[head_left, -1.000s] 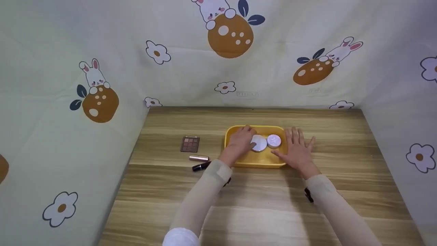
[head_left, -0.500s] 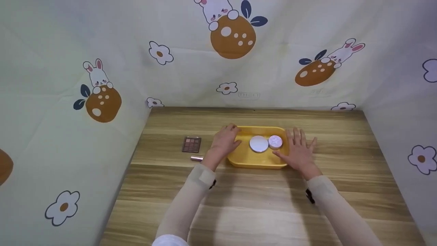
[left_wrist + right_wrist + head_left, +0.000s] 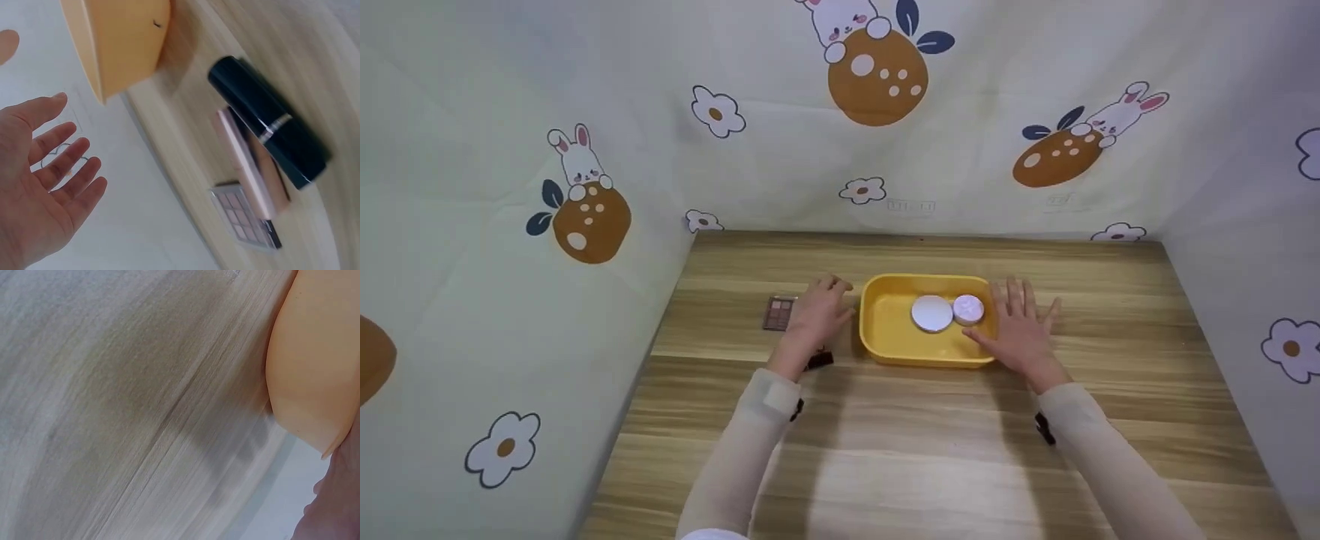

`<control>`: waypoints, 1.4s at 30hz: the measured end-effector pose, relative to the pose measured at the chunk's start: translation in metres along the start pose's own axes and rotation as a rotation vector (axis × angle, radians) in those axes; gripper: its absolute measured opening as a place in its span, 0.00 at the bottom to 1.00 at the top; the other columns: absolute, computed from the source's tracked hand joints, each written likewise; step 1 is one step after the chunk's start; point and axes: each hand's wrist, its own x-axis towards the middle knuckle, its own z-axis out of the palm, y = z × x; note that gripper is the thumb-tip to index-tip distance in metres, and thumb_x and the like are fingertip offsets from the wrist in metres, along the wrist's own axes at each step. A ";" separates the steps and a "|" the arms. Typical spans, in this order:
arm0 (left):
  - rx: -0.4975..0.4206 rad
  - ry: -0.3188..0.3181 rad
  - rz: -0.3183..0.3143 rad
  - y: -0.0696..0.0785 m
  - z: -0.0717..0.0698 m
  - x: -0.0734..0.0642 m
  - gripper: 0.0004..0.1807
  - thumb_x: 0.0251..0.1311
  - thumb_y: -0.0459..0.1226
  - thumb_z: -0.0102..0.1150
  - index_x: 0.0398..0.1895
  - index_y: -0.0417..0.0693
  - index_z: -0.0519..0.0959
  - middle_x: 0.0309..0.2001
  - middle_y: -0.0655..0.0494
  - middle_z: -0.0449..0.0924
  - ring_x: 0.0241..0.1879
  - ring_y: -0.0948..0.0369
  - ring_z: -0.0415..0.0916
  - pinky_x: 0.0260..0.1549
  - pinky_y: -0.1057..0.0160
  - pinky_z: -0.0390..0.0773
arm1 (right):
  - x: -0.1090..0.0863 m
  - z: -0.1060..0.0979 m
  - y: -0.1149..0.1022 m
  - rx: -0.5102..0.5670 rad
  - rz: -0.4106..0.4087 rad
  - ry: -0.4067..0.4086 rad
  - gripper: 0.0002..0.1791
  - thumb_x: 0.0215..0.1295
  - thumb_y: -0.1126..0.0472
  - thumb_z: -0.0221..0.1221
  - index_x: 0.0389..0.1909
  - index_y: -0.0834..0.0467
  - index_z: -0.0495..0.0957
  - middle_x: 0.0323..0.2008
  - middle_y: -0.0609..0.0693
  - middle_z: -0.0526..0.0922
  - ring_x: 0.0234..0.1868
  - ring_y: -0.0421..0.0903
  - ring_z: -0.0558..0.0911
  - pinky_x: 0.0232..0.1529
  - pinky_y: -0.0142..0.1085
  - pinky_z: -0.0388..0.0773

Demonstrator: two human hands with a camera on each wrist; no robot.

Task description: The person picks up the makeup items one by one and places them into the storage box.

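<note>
My left hand (image 3: 816, 313) hovers left of the yellow tray (image 3: 889, 330), holding nothing, its fingers loosely bent. It partly covers an eyeshadow palette (image 3: 777, 313) in the head view. The left wrist view shows a black lipstick-like tube (image 3: 267, 121) and a slim pinkish-gold tube (image 3: 244, 163) lying near that palette. Spread fingers of my right hand (image 3: 1024, 337) rest at the tray's right side, the thumb reaching over the rim. Inside the tray lie a white round compact (image 3: 932, 313) and a smaller round case (image 3: 968, 309) with a star-like lid pattern.
A wooden table (image 3: 922, 435) carries everything. Pale cloth (image 3: 780, 157) printed with rabbits and flowers hangs along its back and both sides. The right wrist view shows the tray's outer wall (image 3: 315, 354) beside the hand.
My left hand has let go of the white compact inside the tray, lifted out over the left rim and moved left toward the palette and tubes. My right hand has stayed at the tray's right side.
</note>
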 end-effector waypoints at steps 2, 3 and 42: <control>-0.003 0.001 -0.009 -0.005 0.000 -0.003 0.23 0.67 0.47 0.61 0.62 0.50 0.75 0.61 0.49 0.75 0.61 0.49 0.73 0.53 0.50 0.81 | 0.000 0.000 0.001 0.006 0.003 -0.001 0.57 0.61 0.23 0.50 0.80 0.53 0.43 0.80 0.63 0.38 0.79 0.66 0.38 0.65 0.76 0.21; -0.002 0.000 -0.012 -0.007 0.001 -0.005 0.23 0.67 0.47 0.61 0.62 0.50 0.75 0.61 0.49 0.75 0.61 0.49 0.73 0.53 0.51 0.81 | 0.000 -0.001 0.002 0.010 0.004 -0.003 0.57 0.61 0.23 0.50 0.80 0.53 0.43 0.80 0.63 0.38 0.79 0.66 0.37 0.65 0.76 0.20; -0.093 -0.084 -0.062 -0.041 0.019 -0.036 0.21 0.63 0.39 0.65 0.58 0.45 0.77 0.58 0.47 0.75 0.56 0.49 0.77 0.53 0.52 0.80 | -0.001 -0.001 -0.001 0.039 0.011 -0.017 0.58 0.61 0.23 0.50 0.80 0.53 0.41 0.80 0.64 0.39 0.79 0.68 0.38 0.65 0.76 0.19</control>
